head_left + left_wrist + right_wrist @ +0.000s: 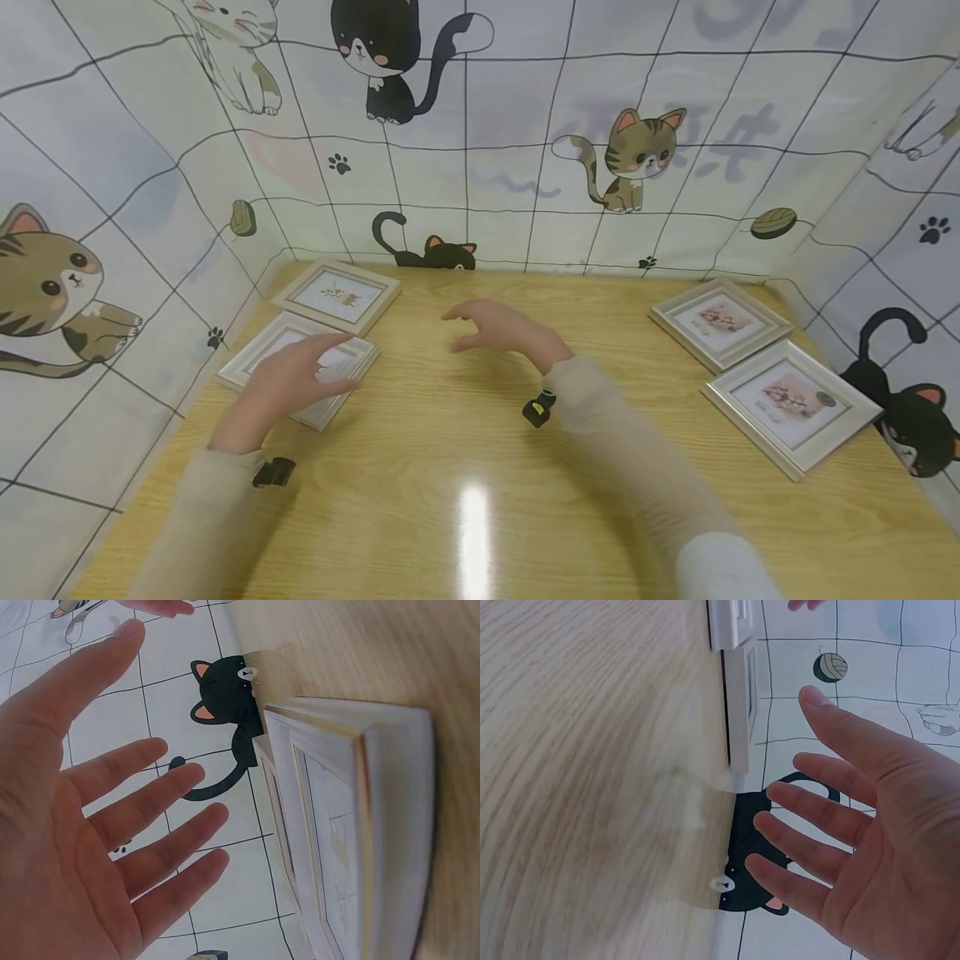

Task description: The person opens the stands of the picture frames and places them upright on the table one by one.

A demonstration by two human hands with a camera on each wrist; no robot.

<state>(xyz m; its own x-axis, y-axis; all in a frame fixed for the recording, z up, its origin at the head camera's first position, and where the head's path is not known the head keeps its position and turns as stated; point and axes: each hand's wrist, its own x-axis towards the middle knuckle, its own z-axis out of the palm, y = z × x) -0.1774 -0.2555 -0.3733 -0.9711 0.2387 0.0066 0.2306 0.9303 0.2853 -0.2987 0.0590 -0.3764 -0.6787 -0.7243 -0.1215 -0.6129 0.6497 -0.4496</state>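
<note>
My left hand (281, 382) hovers over the front-left picture frame (339, 362), fingers spread and holding nothing, covering part of the frame. In the left wrist view, that white-edged frame (337, 825) stands to the right of the fingers, apart from them. Just behind it lies a light wood-toned frame (339, 295) with a plant print. My right hand (504, 325) is above the middle of the table, its fingers loosely bent and nothing in them. The right wrist view has its palm facing the table's back, with pale frames (740, 705) beyond the thumb.
Two more frames with pink flower prints, a back one (718, 323) and a silvery front one (792, 406), lie at the right. The wood-grain table (420, 492) meets cat-patterned wall covering (502, 108) at the back and both sides.
</note>
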